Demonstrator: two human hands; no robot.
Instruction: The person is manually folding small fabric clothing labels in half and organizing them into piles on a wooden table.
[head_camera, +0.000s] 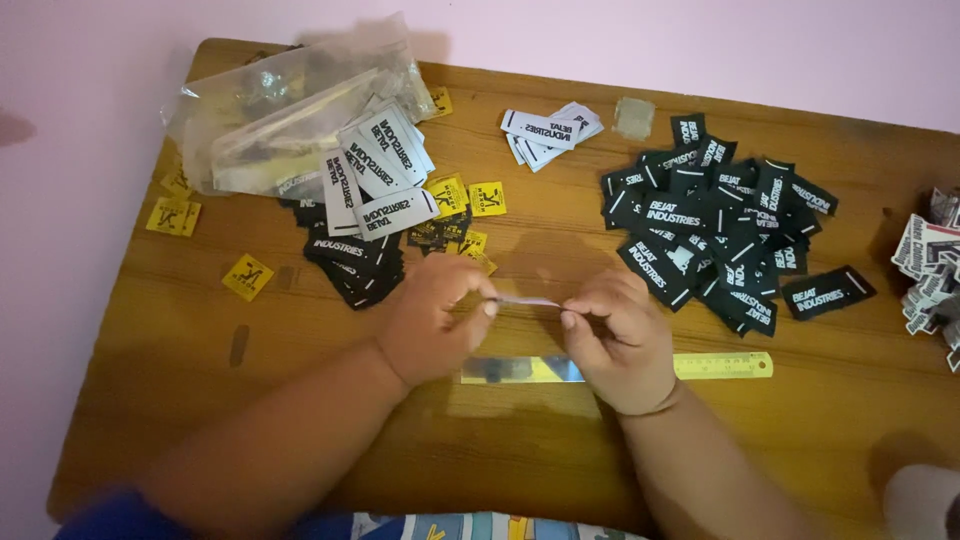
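My left hand (438, 318) and my right hand (618, 338) meet above the middle of a wooden table (180, 330). Between their fingertips they pinch a small pale fabric label (528, 301), seen edge-on, each hand gripping one end. Just below the hands a yellow ruler (722, 365) lies flat on the table, partly hidden by my right hand, its left part shiny with glare.
A heap of black fabric labels (715, 225) lies at the right. White labels (548, 130) lie at the back. A stack of black and white labels (365, 215) sits beside clear plastic bags (280, 110). Small yellow tags (247, 276) are scattered left. More labels (930, 270) sit at the right edge.
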